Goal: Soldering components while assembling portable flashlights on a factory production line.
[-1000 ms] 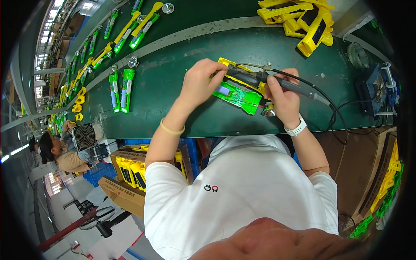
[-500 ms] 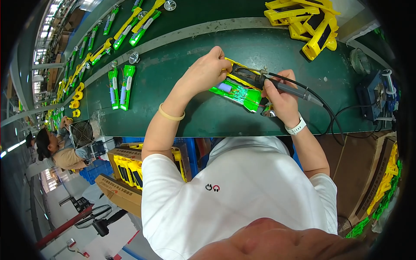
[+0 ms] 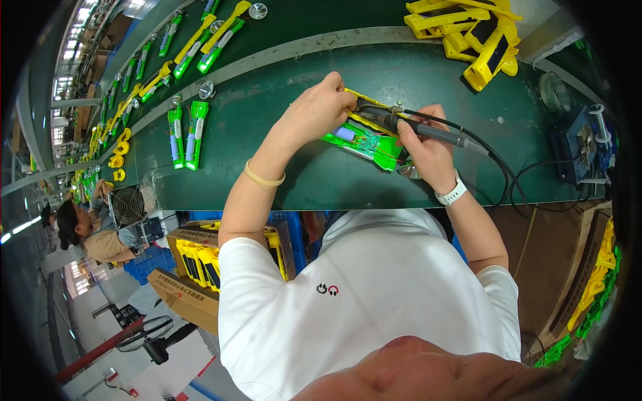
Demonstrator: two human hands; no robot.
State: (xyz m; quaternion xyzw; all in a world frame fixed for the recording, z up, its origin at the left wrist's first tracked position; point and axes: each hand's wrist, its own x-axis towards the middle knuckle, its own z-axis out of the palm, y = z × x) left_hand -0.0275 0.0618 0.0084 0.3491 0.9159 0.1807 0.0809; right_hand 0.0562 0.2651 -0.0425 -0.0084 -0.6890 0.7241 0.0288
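Here's the right hand (image 3: 428, 152), closed snugly around a dark corded tool (image 3: 438, 132), thumb along the near side, fingers wrapped beyond. The tool slants leftward over the yellow casing (image 3: 363, 119), which lies toward the middle of the worktop (image 3: 247, 147), back from the near edge. And the left hand (image 3: 314, 112)! Its fingers are bent in, thumb and forefinger drawn close at the casing's left end, touching there; its own knuckles cover the fingertips, so whether they pinch the casing or something small within it, one cannot tell.

Just nearer the worktop's near edge sits a green casing (image 3: 386, 157), showing a circuit board (image 3: 366, 142) and a lilac cylinder (image 3: 344, 134); the left hand overlaps its left end. A shiny reflector (image 3: 409, 172) pokes out beside the right wrist, partly covered. The tool's tip? Lost against the dark inside of the yellow casing. Thin wires near the reflector blur. Over at the far right corner, a pile of yellow casings (image 3: 491, 57) runs out of view at the top.
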